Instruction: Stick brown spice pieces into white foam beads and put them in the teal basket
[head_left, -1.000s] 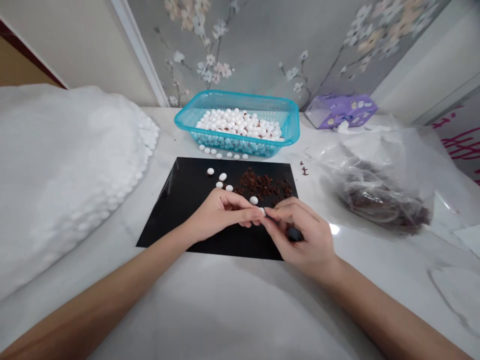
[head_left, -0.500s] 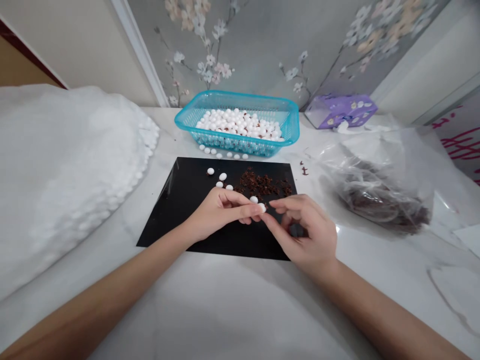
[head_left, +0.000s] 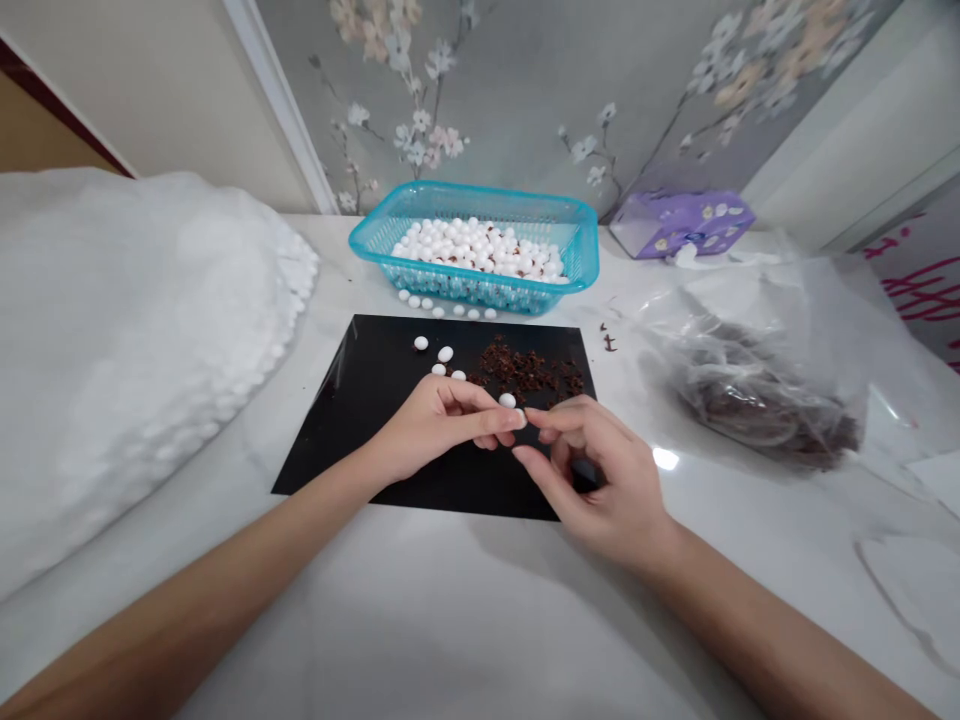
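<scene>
Over a black sheet (head_left: pixel 337 420), my left hand (head_left: pixel 442 425) pinches a small white ball (head_left: pixel 520 419) between thumb and forefinger. My right hand (head_left: pixel 600 460) is beside it, its forefinger tip at the ball and its thumb held apart below. Another white ball (head_left: pixel 508 400) shows just above the pinched one. Several more white balls (head_left: pixel 445 354) lie on the sheet beyond my left hand. Behind my fingers is a loose pile of reddish-brown flakes (head_left: pixel 525 368). Whether a flake is on the pinched ball is too small to tell.
A blue plastic basket (head_left: pixel 585 262) full of white balls stands behind the sheet, with several balls along its front. At left is a large white bag (head_left: pixel 135 330) of balls. A clear bag (head_left: pixel 772 390) of brown material and a purple tissue pack (head_left: pixel 686 222) lie at right.
My right hand has shifted slightly left and its forefinger has come to the ball, while its thumb has dropped away from it. My left hand keeps its pinch nearly in place.
</scene>
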